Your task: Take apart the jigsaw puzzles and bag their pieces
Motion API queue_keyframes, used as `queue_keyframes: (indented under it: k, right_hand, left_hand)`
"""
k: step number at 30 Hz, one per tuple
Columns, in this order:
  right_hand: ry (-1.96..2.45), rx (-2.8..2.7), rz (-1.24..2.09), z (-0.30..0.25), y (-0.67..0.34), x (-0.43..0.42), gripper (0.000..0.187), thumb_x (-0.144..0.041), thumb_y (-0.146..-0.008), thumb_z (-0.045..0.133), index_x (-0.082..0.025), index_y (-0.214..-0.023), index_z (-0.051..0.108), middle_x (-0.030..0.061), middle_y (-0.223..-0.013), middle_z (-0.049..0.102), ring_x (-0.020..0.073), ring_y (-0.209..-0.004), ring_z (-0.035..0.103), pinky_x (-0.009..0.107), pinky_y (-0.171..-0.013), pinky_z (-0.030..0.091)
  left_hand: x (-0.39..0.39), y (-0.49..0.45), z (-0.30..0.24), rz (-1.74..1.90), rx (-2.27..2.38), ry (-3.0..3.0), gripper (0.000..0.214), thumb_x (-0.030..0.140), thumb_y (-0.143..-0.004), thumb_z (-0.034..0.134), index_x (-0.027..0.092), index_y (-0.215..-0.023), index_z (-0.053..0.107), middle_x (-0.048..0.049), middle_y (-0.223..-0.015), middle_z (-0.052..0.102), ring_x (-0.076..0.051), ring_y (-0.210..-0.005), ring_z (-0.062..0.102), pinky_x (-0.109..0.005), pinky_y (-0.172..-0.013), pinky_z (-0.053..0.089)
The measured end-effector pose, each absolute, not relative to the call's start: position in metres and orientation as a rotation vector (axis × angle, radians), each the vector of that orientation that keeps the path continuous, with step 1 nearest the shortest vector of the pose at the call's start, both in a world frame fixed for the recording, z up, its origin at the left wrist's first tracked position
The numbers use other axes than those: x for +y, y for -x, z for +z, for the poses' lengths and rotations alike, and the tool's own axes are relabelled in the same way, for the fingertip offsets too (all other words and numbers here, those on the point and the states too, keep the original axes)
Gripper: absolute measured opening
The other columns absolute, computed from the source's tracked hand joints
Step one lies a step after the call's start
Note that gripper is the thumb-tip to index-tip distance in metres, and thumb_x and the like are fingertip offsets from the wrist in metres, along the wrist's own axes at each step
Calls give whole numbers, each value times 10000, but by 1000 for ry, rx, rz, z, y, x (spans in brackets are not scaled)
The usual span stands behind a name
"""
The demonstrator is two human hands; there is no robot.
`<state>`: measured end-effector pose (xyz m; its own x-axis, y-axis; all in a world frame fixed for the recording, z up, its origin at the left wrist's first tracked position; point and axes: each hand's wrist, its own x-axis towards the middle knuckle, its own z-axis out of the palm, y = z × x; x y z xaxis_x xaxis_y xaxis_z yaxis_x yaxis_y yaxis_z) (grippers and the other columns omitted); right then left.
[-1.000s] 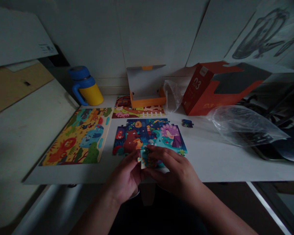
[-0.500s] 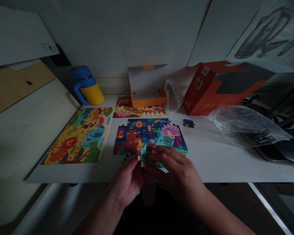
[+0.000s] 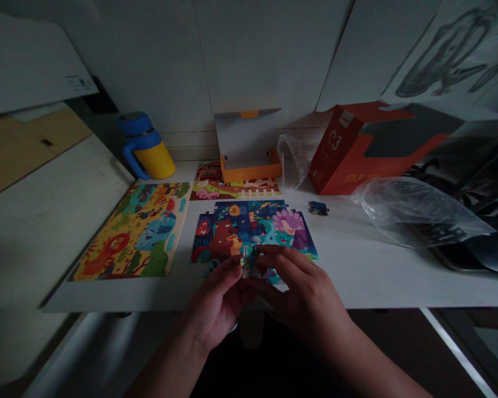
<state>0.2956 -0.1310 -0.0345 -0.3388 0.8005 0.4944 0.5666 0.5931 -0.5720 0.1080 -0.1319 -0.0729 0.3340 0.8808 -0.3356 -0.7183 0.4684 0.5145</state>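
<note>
Near the worktop's front edge [image 3: 390,302], my left hand [image 3: 216,301] and right hand [image 3: 302,287], nearly closed, pinch a puzzle piece [image 3: 245,267]; likely light, stiff card, best held edgewise.

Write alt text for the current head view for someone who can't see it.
A person's left hand and right hand hold a blurred puzzle piece at the near side of a partly assembled blue puzzle on a white table. A yellow animal picture lies at left; behind stand a blue-and-yellow jug, an open orange box and a red box.
</note>
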Motion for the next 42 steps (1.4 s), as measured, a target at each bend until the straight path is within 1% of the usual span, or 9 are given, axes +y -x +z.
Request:
queue_keyframes:
  k: [7,13,19,26,29,32,36,39,42]
  right_hand:
    - [1012,-2054,529,-30,-300,-124,237,-323,-956,780,-225,-1145,679,101,-1217,739,239,-1088,725,384,-903,618]
    - [1027,-1975,815,-25,-302,-123,224,-316,-893,847,-223,-997,671,43,-1049,702,181,-927,696,300,-793,572]
    - [1045,-1978,874,-20,-307,-121,224,-259,-871,864,-234,-1009,690,38,-1121,698,175,-965,691,296,-829,561]
    - [1038,-2036,849,-19,-309,-124,218,-275,-905,833,-242,-1067,690,39,-1146,733,191,-1027,708,315,-877,575]
    - [1038,-2077,784,-17,-319,-120,214,-296,-914,823,-249,-1086,703,45,-1168,745,199,-1036,720,319,-877,585]
    - [1137,-2098,551,-16,-350,-101,196,-324,-937,788,-255,-1109,724,65,-1195,757,229,-1062,731,362,-915,587]
    - [1399,-2141,140,-21,-415,-53,192,-383,-948,741,-248,-1083,751,94,-1161,779,290,-1011,747,444,-902,577]
    - [1489,-2270,54,-30,-458,-16,193,-392,-951,711,-239,-1061,753,97,-1101,794,300,-937,751,437,-836,567]
    - [1533,-2339,64,-38,-480,12,202,-400,-935,718,-232,-1041,756,93,-1044,796,288,-892,741,409,-797,550]
  left_hand:
    - [-133,-107,-72,1028,611,-355,288,286,-873,846,165,-1122,764,-71,-1045,775,-161,-878,730,-251,-753,608]
    - [-133,-109,-68,999,558,-398,297,298,-879,841,173,-1141,780,-73,-1100,764,-121,-830,700,-210,-712,575]
    - [-136,-108,-70,981,480,-448,283,279,-929,800,200,-1201,777,-82,-1119,789,-132,-905,740,-236,-838,610]
    - [-136,-109,-70,971,500,-469,308,292,-916,815,202,-1207,764,-81,-1154,787,-177,-1021,763,-247,-868,617]
    - [-136,-112,-67,973,573,-507,329,333,-911,817,201,-1204,746,-86,-1148,783,-205,-1009,770,-327,-927,622]
    - [-137,-110,-66,1026,737,-642,291,399,-932,786,175,-1111,741,-112,-1142,778,-244,-1048,760,-399,-1005,594]
    - [-140,-96,-70,1181,974,-1048,213,389,-974,735,178,-1005,737,-87,-1005,768,-203,-988,729,-323,-948,574]
    - [-143,-85,-76,1211,1005,-1270,180,359,-1002,693,189,-954,728,-47,-873,717,-162,-853,691,-296,-880,573]
    - [-144,-79,-79,1164,938,-1358,169,337,-1028,646,200,-957,714,-31,-865,693,-144,-812,668,-294,-873,576]
